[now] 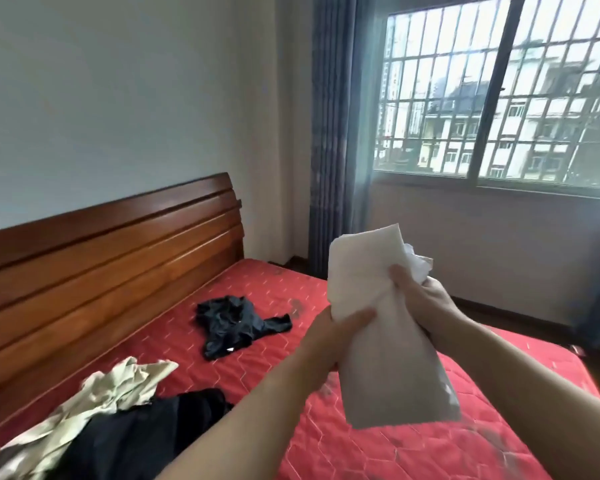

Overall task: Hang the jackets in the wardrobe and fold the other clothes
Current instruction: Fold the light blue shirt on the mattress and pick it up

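A white garment, folded into a long narrow strip, hangs in the air above the red mattress. My left hand grips its left edge with the thumb across the front. My right hand holds the bunched upper right part. On the mattress lie a crumpled small black garment near the middle, a cream garment at the lower left, and a larger black garment partly over the cream one.
A wooden headboard runs along the left wall. A barred window and a blue curtain stand at the far side. Dark floor shows beyond the mattress at the right.
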### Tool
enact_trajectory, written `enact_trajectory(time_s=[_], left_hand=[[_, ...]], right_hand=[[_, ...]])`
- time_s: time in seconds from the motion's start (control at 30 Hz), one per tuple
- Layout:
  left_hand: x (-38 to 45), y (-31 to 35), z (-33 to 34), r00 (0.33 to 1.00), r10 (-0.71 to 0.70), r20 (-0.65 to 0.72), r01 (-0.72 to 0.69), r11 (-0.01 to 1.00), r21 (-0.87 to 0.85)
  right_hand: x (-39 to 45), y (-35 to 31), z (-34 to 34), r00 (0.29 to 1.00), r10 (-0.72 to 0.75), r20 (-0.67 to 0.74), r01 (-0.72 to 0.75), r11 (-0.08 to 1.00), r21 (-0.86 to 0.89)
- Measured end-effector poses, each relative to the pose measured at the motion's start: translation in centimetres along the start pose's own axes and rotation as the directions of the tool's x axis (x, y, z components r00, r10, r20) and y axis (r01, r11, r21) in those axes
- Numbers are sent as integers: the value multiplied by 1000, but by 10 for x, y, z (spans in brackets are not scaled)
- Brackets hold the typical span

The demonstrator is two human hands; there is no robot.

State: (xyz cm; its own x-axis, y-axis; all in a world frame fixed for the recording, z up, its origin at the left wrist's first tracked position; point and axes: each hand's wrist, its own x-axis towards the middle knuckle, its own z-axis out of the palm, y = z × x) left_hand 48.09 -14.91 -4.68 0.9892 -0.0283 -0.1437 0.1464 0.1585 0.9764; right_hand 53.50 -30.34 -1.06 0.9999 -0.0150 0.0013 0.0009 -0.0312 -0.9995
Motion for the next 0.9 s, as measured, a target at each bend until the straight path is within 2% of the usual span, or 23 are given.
enact_trajectory(time_s=[0.13, 0.27, 0.37, 0.5, 0.6, 0.7, 0.8, 0.9], left_hand=[[-66, 22, -23, 981, 25, -192, -36, 998, -53], [-148, 35, -28, 934, 91, -346, -118, 991, -58], [-204, 44, -35, 886, 130, -445, -171, 984, -53], [-270, 62, -65, 771, 199, -605, -284, 958, -47], [-322, 70, -101, 664, 217, -716, -357, 933, -48], [-372, 71, -144, 533, 207, -820, -411, 911, -38], [-427, 61, -189, 445, 160, -881, -410, 911, -42], [-493, 44, -239, 325, 125, -937, -401, 916, -17]], right_hand=[[-51, -19, 28, 970, -21, 240, 21, 1000, 4], [-114, -34, 42, 877, -90, 472, 41, 993, 112], [-160, -43, 52, 814, -107, 570, 20, 987, 157], [-216, -55, 84, 727, -118, 676, 51, 992, 118], [-257, -59, 123, 592, -128, 796, 100, 991, 84], [-293, -52, 169, 472, -76, 878, 105, 994, 30], [-330, -39, 226, 362, -25, 932, 94, 996, -10], [-383, -28, 292, 256, 2, 967, 105, 994, -29]])
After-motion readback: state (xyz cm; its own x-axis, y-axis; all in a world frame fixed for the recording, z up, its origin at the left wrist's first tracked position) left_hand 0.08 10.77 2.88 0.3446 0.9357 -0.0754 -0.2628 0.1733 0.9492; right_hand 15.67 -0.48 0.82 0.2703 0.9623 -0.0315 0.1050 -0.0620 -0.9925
